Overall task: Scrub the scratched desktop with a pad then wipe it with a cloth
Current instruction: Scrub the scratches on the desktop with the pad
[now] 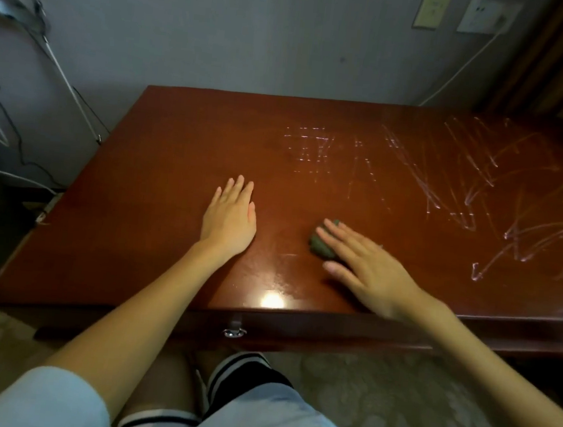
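The right hand [367,270] is pressing flat, fingers straight, on the pad [321,246] to scrub; the left hand [230,217], open and holding nothing, is bracing on the desktop [175,155] beside it.

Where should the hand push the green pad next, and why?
Probably slide the green pad away and to the right, toward the white scratches. The right hand already presses on it with straight fingers, but the desktop just around it looks almost unmarked, while the thick scribbles lie farther right. The left hand lies flat on the wood.
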Demonstrator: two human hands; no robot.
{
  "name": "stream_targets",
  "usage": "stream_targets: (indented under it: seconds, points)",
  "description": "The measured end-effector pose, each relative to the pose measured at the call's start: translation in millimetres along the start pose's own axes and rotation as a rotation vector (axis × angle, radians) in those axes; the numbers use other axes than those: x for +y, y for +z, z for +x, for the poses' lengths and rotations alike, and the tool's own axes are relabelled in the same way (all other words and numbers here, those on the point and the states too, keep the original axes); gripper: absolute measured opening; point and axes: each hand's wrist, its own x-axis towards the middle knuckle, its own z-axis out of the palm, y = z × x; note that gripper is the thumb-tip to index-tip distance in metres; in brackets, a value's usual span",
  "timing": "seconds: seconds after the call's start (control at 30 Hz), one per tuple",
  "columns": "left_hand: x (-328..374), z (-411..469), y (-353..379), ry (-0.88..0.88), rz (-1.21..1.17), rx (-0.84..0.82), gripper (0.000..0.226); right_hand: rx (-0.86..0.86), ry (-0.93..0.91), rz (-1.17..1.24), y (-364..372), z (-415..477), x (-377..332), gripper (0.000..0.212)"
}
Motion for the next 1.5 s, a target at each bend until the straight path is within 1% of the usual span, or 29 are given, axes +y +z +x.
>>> stream_targets:
  seconds: [0.07,0.13,0.23,0.3,0.37,0.43,0.53,0.57,0.6,0.67,0.73,0.8,0.87,0.93,1.0,1.07,1.17,1.27,1.4,1.43,1.5]
  points:
    - [-0.2,0.1,0.8,-0.001,0.001,0.007,0.050,0.017,0.077,0.006,-1.3,34.4,13.4,0.078]
    - [-0.4,-0.5,0.4,0.001,0.001,0.013,0.051,0.009,0.088,-0.001,2.9,70.4,8.1,0.069]
    - [-1.0,-1.0,-1.7,0.015,-0.021,0.018,0.051,-0.014,-0.030,-0.033,11.8,92.1,-19.7,0.063]
    - [-1.9,0.1,-3.6,0.023,-0.040,0.018,0.051,-0.021,-0.159,-0.030,12.9,77.6,-28.4,0.062]
    - [-4.3,2.8,-6.8,0.037,-0.034,0.049,0.050,-0.049,-0.212,-0.012,8.5,61.8,-18.8,0.059]
    - [-7.8,9.1,-10.1,0.070,-0.019,0.099,0.048,-0.054,-0.149,-0.028,-0.5,63.6,5.8,0.062]
    - [-13.1,25.2,-13.0,0.108,-0.021,0.117,0.045,0.000,0.037,-0.030,-8.3,94.1,41.8,0.084]
    - [-14.4,31.7,-13.0,0.113,-0.025,0.111,0.045,0.007,0.074,-0.028,-9.0,108.8,46.3,0.088]
    - [-15.3,38.0,-12.7,0.113,-0.032,0.103,0.045,0.003,0.089,-0.024,-8.3,123.8,45.3,0.089]
    - [-18.2,49.4,-11.5,0.099,-0.053,0.086,0.046,-0.017,0.058,-0.029,-4.8,149.9,30.2,0.081]
    - [-22.4,59.0,-9.3,0.071,-0.076,0.067,0.049,-0.043,-0.029,-0.043,1.7,157.9,10.5,0.074]
    - [-27.0,68.9,-8.0,0.047,-0.101,0.043,0.052,-0.049,-0.153,-0.045,6.5,144.9,-1.8,0.066]
    - [-31.7,79.1,-7.2,0.026,-0.113,0.027,0.053,-0.062,-0.218,-0.013,5.4,123.4,-1.0,0.059]
    - [-37.1,88.4,-8.0,0.016,-0.110,0.015,0.054,-0.076,-0.187,0.006,-1.7,112.9,11.9,0.058]
    - [-42.8,95.4,-8.5,0.012,-0.104,0.002,0.055,-0.054,-0.094,-0.012,-8.9,120.3,31.4,0.063]
    - [-47.2,99.5,-7.5,0.012,-0.083,-0.012,0.057,-0.030,-0.002,-0.019,-11.0,141.7,48.2,0.071]
    - [-48.9,101.4,-3.3,0.017,-0.024,-0.016,0.058,-0.034,0.051,0.002,-4.5,189.0,47.5,0.067]
    - [-50.1,101.1,-0.6,0.027,0.001,-0.008,0.058,-0.043,0.015,-0.003,4.8,218.9,18.5,0.061]
    - [-51.4,100.8,0.4,0.038,-0.001,-0.014,0.059,-0.022,-0.151,0.021,9.1,183.6,3.4,0.059]
    - [-51.2,101.0,0.6,0.037,-0.001,-0.012,0.059,-0.026,-0.161,0.034,7.3,172.0,7.7,0.059]
    - [-50.2,101.3,0.7,0.036,-0.004,-0.013,0.059,-0.045,-0.107,0.038,-1.6,161.6,24.6,0.059]
